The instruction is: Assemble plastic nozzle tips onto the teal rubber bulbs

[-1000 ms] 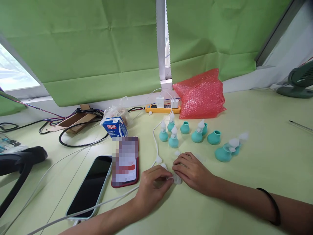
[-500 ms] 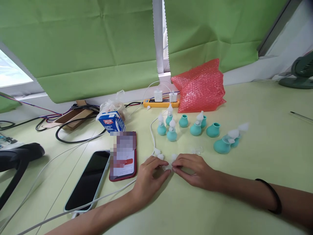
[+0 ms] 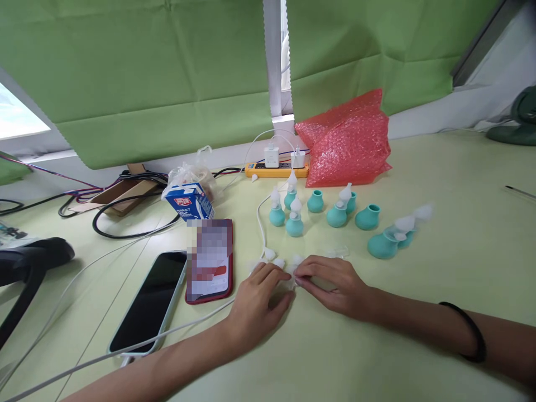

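Note:
A small clear plastic piece (image 3: 292, 283) is between my two hands, just above the table. My right hand (image 3: 335, 283) pinches it between thumb and fingertips. On its other side, my left hand (image 3: 260, 298) curls thumb and forefinger around it; its exact shape is mostly covered by the fingers. White translucent tips (image 3: 280, 262) lie just beyond the left fingers. Behind my hands stand several teal rubber bulbs; one bulb (image 3: 295, 226) carries a white pointed tip, another bulb (image 3: 367, 218) has an open neck. A clear plastic piece (image 3: 337, 252) lies beyond my right hand.
To the left are a phone with a red case (image 3: 209, 262), a dark-screened phone (image 3: 148, 304) and a blue milk carton (image 3: 190, 202). A white cable (image 3: 201, 320) crosses beside my left arm. At the back sit a yellow power strip (image 3: 263, 171) and a red bubble-wrap bag (image 3: 345, 145).
My left thumb and forefinger have parted slightly around the clear piece. The right hand keeps its pinch. The whole view has shifted a little.

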`<state>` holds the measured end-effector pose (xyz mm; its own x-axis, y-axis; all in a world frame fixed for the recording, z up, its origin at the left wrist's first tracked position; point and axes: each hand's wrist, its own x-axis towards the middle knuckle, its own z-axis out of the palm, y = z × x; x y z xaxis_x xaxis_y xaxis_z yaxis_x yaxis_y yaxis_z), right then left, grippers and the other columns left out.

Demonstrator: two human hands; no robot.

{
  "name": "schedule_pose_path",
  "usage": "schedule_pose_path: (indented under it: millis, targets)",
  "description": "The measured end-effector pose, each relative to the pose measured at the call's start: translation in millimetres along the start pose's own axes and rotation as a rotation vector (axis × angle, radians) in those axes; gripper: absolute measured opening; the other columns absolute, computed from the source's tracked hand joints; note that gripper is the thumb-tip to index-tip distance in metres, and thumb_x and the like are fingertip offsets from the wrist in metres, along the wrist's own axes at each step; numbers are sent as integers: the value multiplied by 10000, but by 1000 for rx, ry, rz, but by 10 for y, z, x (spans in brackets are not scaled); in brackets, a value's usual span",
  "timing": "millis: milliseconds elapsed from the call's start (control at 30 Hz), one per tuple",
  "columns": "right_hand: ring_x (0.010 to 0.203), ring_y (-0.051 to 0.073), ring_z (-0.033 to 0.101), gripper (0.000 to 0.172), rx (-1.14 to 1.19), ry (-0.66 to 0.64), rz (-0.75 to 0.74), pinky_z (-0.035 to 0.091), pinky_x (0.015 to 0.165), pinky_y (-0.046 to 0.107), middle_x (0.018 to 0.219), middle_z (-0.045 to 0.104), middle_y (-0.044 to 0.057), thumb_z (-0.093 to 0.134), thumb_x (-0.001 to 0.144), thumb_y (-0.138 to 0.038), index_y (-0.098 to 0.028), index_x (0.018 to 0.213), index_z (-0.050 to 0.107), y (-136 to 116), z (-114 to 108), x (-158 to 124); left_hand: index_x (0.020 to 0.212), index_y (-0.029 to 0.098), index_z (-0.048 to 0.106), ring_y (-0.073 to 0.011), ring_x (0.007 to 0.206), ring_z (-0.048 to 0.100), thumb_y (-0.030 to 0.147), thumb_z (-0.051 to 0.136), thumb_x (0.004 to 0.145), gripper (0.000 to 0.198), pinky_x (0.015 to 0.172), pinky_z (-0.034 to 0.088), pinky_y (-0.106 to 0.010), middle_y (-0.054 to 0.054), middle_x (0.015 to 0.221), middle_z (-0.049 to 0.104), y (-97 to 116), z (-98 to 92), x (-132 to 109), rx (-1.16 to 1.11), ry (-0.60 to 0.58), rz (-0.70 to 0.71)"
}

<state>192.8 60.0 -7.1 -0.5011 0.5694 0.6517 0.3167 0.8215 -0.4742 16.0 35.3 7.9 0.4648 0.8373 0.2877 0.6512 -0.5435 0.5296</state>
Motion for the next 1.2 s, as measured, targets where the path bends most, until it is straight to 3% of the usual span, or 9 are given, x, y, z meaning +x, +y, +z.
schedule_pose_path:
  millis: [200,400,567,700,867,1033,1200]
  targets:
    - [664,96,536,115,41,-3,12,448,592,197,729,579,20,499,749,-108,-166,838,542,-24,-15,5,847,175,527,-159,728,498,104,397,766,168,634,429,-276,-38,736,558,4,-23,11,-44,0,10]
    - [669,102,536,119,6,40,8,449,600,210,718,581,18,500,747,-104,-170,838,539,-22,-21,7,872,185,530,-171,863,501,155,454,741,155,726,440,-297,-79,952,477,33,-33,6,-39,14,-32]
    - [660,103,533,97,-17,4,26,444,579,214,705,578,22,482,759,-116,-162,822,541,-31,-26,39,974,212,508,-194,981,468,151,447,759,231,808,418,-337,-82,1112,452,-10,-9,8,-28,-37,16]
    - [648,98,532,96,23,47,14,447,573,205,689,576,18,497,747,-103,-159,812,543,-44,-24,44,837,195,555,-165,891,519,84,444,739,186,767,437,-301,-74,1057,503,-43,1,8,-87,22,39]
    - [649,104,543,102,27,65,4,456,575,211,694,589,24,515,734,-95,-153,812,546,-55,-31,24,712,172,553,-149,839,552,42,444,717,169,722,454,-261,-66,904,575,-36,-14,33,-207,131,-29]
    - [706,110,564,119,38,37,-74,472,649,226,724,614,23,543,717,-83,-158,809,537,-48,-24,16,704,162,574,-119,739,562,83,482,715,122,612,479,-208,-61,888,550,-60,2,22,-312,158,-104]
    - [712,97,573,88,9,-12,-130,474,664,216,722,618,17,538,731,-101,-156,800,539,-15,-9,21,732,164,606,-127,758,558,110,499,713,121,616,483,-209,-58,871,544,-62,7,8,-316,164,-114]
